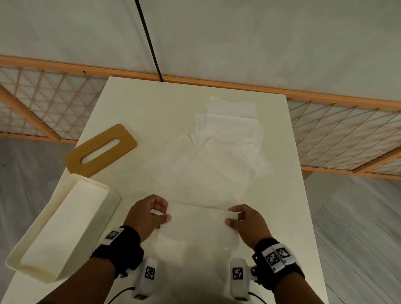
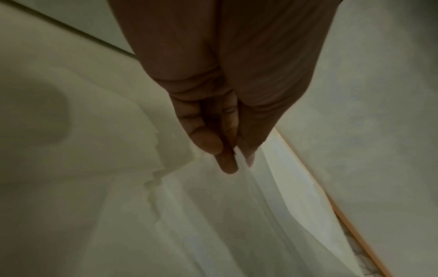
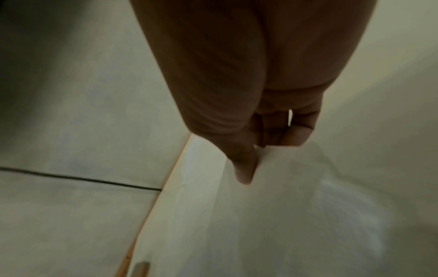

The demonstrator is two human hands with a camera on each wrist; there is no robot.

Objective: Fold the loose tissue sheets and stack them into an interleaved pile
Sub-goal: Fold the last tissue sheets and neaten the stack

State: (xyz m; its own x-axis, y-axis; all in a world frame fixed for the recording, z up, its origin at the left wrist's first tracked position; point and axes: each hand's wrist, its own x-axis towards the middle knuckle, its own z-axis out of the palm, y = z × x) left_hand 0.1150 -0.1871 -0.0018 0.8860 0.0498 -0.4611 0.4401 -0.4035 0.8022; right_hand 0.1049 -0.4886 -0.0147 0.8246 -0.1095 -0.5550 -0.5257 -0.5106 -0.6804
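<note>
Two hands (image 1: pixel 150 213) (image 1: pixel 245 221), one tissue sheet (image 1: pixel 197 222) pinched by its side edges.

One thin white sheet is held just off the table (image 1: pixel 132 105), at the near end, between the left hand and the right hand, to the right of the open white box (image 1: pixel 55 239). Each side edge is nipped between thumb and forefinger; in the wrist views the left fingertips (image 2: pixel 227 165) and the right thumb (image 3: pixel 244 172) are seen pressed onto the paper. The loose sheets (image 1: pixel 221 148) are spread overlapping beyond it, toward the far end of the table; the wooden lid (image 1: pixel 101 149) lies behind the box. The sheet is judged very light, limp and easily torn, so a gentle pinch at the corners or edges with even tension is advised; a draught or a tug on one side would likely crumple it.
</note>
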